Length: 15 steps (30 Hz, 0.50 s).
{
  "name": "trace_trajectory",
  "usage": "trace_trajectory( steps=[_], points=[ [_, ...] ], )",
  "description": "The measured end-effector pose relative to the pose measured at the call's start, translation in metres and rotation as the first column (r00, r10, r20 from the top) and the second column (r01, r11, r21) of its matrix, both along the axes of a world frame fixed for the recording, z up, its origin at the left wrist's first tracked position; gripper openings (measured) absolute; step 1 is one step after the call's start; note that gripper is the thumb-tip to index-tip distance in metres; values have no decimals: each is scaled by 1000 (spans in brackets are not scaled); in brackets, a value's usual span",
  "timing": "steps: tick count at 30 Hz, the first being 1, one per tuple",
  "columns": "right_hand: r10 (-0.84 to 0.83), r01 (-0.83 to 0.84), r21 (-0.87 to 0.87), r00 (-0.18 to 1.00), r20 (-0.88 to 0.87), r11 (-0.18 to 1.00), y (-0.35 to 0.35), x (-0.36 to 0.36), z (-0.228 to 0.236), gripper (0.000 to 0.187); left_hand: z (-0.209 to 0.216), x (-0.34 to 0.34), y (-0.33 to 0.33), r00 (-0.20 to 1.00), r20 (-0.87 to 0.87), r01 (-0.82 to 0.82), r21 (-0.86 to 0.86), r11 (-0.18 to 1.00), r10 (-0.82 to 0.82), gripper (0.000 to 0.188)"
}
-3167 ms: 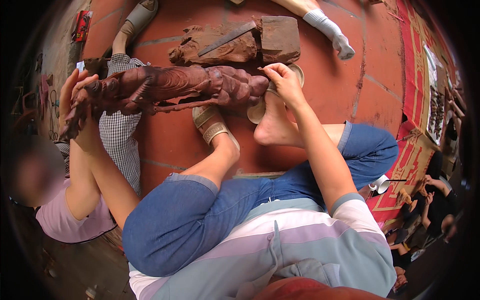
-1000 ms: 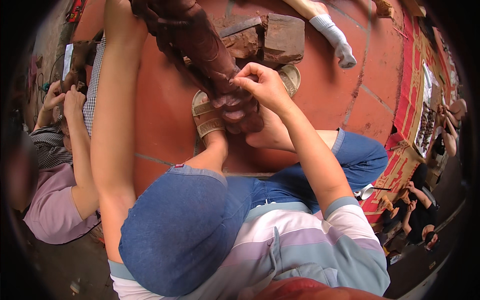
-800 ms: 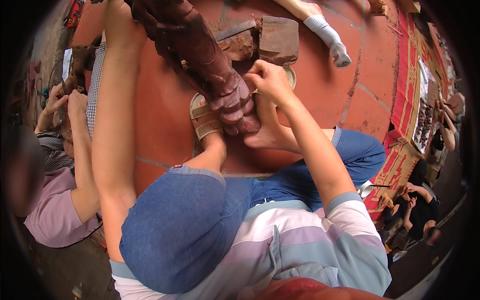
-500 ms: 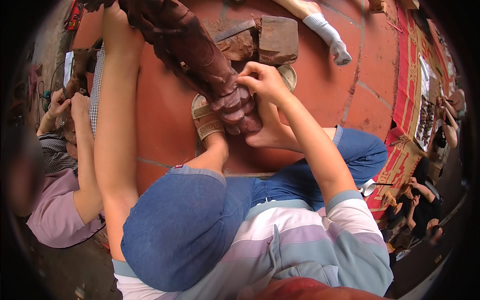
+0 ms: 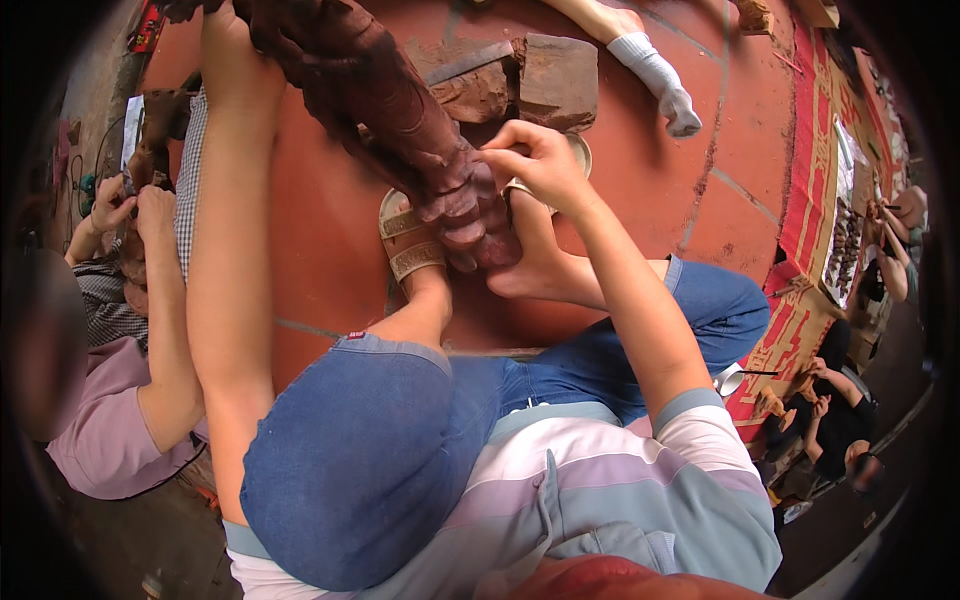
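Note:
A dark reddish-brown wood carving (image 5: 400, 120) slants from the top left down to its rounded, lobed base, which rests between my feet. My right hand (image 5: 540, 168) is at the right side of its lower part, thumb and fingers pinched together against the wood. Anything inside the pinch is too small or hidden to name. My left arm reaches up along the left, and my left hand (image 5: 226, 28) is beside the carving's upper part at the top edge. Its fingers are out of sight.
Rough wooden blocks (image 5: 558, 82) lie on the red tiled floor (image 5: 660, 190) behind the carving. Someone's socked foot (image 5: 655, 80) is at the upper right. A co-worker (image 5: 130, 410) sits close on my left. A red-and-tan mat (image 5: 795, 300) and a white cup (image 5: 730, 380) are on the right.
My right hand has shifted slightly to the right, still pinched at the carving. The carving's upper part appears a little farther left.

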State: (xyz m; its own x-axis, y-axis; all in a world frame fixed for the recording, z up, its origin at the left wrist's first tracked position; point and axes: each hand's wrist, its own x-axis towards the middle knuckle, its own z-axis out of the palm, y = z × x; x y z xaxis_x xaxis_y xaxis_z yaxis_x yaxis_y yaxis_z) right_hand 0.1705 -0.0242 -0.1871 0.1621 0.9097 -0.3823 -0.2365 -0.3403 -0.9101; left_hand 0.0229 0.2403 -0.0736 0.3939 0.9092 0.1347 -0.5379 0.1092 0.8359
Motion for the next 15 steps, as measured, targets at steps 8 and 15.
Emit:
trace_trajectory(
  steps=[8,15],
  points=[
    [-21,16,17,915,403,1000,0,14,-11,8,-27,-21,40,937,317,245,-293,924,-148,35],
    [189,-152,-114,721,666,982,9,30,-17,12,14,10,-11,1000,-18,-17,-33,999,17,34]
  ],
)
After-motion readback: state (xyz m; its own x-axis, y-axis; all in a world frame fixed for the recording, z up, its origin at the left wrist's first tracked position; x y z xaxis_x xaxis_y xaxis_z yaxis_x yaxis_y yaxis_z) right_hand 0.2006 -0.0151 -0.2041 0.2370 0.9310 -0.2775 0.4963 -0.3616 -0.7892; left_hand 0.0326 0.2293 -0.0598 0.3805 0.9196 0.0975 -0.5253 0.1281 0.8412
